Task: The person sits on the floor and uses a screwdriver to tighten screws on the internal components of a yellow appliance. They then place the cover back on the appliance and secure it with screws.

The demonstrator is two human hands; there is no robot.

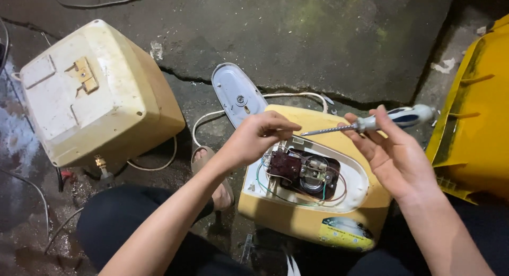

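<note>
My right hand (395, 157) holds a screwdriver (371, 122) with a white and blue handle, its metal shaft pointing left. My left hand (257, 138) has its fingers pinched together right at the shaft's tip; whether something small sits between them I cannot tell. Both hands hover above a yellow appliance (307, 217) lying on the ground. Its oval opening is uncovered and shows a dark red part, a metal part and thin wires (302, 172). A white oval cover plate (237, 96) leans just behind the appliance.
A cream box-shaped appliance (95, 90) lies at the left on the cracked concrete floor (328, 37). A white cord (204, 119) runs between the two units. A yellow plastic crate (474, 127) stands at the right. My knees and one sandalled foot (212, 175) are below.
</note>
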